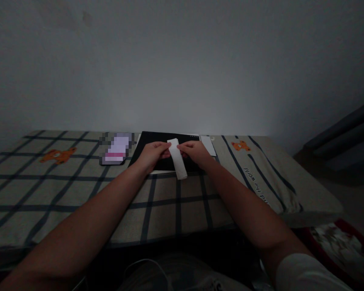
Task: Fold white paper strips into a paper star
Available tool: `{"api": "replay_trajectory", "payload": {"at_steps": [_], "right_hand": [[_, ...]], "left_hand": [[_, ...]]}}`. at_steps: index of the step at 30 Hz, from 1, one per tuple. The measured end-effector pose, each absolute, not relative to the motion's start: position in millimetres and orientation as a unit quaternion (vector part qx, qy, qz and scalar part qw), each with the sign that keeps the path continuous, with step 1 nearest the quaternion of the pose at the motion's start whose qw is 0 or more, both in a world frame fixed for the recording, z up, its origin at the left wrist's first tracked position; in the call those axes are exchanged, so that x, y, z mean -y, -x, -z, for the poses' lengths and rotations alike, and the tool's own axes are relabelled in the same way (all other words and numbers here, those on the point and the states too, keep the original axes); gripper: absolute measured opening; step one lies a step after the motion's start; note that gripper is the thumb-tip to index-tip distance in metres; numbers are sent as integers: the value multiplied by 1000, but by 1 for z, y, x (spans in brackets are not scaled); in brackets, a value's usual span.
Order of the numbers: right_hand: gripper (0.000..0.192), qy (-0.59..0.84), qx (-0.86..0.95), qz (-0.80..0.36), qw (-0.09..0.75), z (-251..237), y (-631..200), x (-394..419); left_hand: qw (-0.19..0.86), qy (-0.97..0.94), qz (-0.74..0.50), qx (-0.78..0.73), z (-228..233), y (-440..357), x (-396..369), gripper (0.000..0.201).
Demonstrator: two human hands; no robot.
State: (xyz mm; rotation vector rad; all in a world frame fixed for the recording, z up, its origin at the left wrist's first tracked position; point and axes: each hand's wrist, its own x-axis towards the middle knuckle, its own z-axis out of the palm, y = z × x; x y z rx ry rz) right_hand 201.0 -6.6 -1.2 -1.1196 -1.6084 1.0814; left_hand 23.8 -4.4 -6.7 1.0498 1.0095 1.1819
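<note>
A narrow white paper strip [178, 161] is held up between both my hands. My left hand [154, 154] pinches its upper left edge and my right hand [194, 152] pinches its upper right edge. The strip hangs down toward me, tilted slightly. Under the hands lies a black rectangular sheet or tablet [145, 146] on the checked cloth.
The surface is a bed or table covered in a grey checked cloth [79, 190] with orange bear prints. A phone with a lit screen [117, 148] lies left of the black sheet. A white card [208, 144] lies to its right. A plain wall rises behind.
</note>
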Motion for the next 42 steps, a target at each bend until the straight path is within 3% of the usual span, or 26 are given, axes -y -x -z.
{"api": "replay_trajectory", "payload": {"at_steps": [23,42], "right_hand": [[26,448,689,-390,415,-4,-203,10],[27,441,645,-405,475,3,-203,4]], "left_hand": [[563,-459,-535,-431,2,-25,6,30],[572,-479,-498,-443,2,-27,9,25]]}}
